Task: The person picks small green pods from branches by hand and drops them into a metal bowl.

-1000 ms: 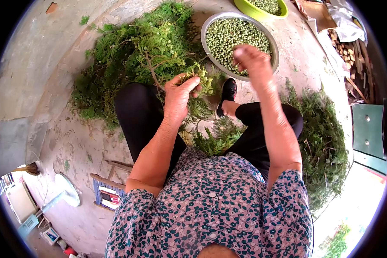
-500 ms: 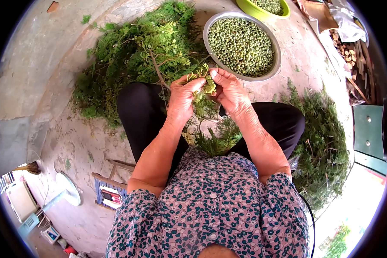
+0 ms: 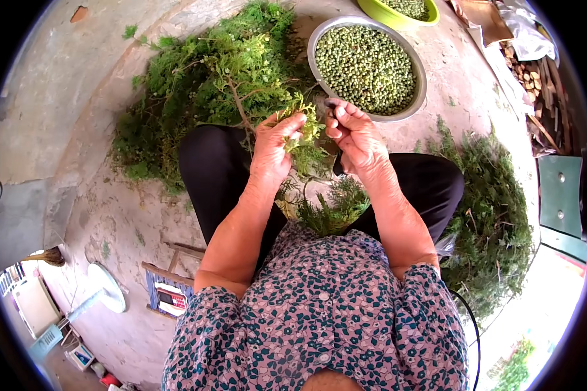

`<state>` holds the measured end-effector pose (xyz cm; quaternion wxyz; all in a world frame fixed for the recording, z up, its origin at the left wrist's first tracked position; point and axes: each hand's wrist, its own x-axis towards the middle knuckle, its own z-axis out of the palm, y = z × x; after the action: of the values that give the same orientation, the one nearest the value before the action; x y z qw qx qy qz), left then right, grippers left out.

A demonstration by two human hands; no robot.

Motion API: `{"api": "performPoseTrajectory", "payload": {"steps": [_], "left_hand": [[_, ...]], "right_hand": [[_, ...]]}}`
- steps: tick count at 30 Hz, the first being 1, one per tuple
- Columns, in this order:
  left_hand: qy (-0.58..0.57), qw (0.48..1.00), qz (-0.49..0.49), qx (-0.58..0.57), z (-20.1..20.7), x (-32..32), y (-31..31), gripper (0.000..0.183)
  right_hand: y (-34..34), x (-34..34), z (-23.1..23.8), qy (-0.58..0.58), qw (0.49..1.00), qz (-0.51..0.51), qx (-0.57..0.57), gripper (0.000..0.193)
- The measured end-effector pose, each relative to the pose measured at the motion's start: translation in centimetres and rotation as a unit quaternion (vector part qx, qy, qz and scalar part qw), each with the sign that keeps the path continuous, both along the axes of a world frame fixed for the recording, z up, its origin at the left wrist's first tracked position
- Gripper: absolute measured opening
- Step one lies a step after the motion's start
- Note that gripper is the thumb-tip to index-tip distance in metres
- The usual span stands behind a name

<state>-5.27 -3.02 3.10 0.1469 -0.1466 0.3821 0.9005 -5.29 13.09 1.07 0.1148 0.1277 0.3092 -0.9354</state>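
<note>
My left hand [image 3: 273,144] is closed round a green evergreen sprig [image 3: 304,124], the fingers pinching its stem and the leafy tips standing out to the right. Close by, my right hand [image 3: 359,140] is apart from the sprig, thumb and fingers pressed together. A dark tip shows at its fingertips and a black end [image 3: 338,164] below the palm; I cannot make out what this is. Just beyond my right hand stands a metal basin [image 3: 421,98] full of small round green cones. More cut greenery [image 3: 332,207] lies between my knees.
A large heap of evergreen branches [image 3: 195,91] lies at the far left. Another green pile [image 3: 489,215] lies to the right. A yellow-green basin [image 3: 398,21] stands behind the metal one. A small wooden stool [image 3: 166,272] and a white fan [image 3: 104,287] are at the lower left.
My right hand has drawn away from the sprig to the right, opening a gap between the hands. The left hand keeps the sprig in nearly the same place.
</note>
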Motion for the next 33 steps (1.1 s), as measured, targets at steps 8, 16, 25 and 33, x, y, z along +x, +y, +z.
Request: {"api": "performPoseTrajectory", "payload": {"steps": [8,16,25,33], "left_hand": [[0.071,0.992,0.019,-0.105,-1.2,0.0,0.2,0.009],[0.046,0.991,-0.057,-0.111,-1.1,0.3,-0.2,0.009],[0.029,0.999,-0.017,-0.018,-0.6,0.2,-0.4,0.007],[0.041,0.997,-0.064,-0.026,-0.8,0.3,-0.6,0.009]], "right_hand": [[-2.3,2.5,2.8,0.074,0.969,0.061,0.230,0.021],[-2.8,1.9,2.8,-0.004,0.976,-0.021,0.218,0.007],[-1.0,1.1,2.3,0.008,0.995,0.064,0.078,0.016],[-2.5,0.9,2.0,0.001,0.991,0.094,0.092,0.010]]}}
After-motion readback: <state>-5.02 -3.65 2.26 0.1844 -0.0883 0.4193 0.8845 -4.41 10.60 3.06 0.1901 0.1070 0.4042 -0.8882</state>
